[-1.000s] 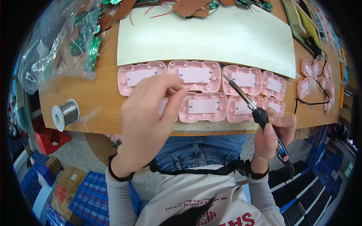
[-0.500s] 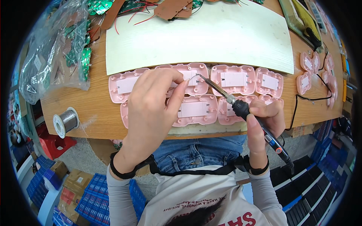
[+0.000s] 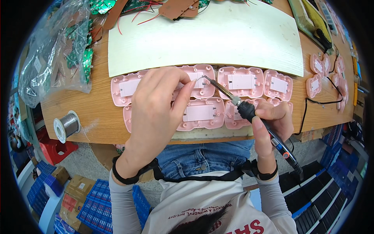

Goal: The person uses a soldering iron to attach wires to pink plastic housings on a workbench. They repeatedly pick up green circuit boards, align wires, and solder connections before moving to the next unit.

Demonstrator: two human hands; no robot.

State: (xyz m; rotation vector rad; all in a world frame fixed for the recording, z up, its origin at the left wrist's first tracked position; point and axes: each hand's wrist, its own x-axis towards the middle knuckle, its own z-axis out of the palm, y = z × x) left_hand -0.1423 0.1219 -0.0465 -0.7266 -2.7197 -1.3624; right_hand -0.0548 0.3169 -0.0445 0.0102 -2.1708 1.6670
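Pink plastic housings (image 3: 240,82) lie in two rows along the near side of the table, each with a pale rectangular panel and small metal contacts. My right hand (image 3: 274,121) is closed round a soldering iron (image 3: 246,110). Its tip sits at the right-hand contact of a back-row pink housing (image 3: 209,87), left of the middle. My left hand (image 3: 159,101) pinches a thin solder wire (image 3: 198,80) between thumb and forefinger, its end close to the iron's tip. This hand hides parts of the left housings.
A spool of solder wire (image 3: 67,126) stands at the left. Behind the housings lies a pale board (image 3: 202,43), with brown and green circuit boards (image 3: 180,8) beyond it. A clear plastic bag (image 3: 54,58) lies far left. The iron's black cord (image 3: 325,102) and small pink parts (image 3: 314,85) are at the right.
Both hands stay nearly in place, with the iron's handle shifted very slightly left. The tip and wire remain at the same contact.
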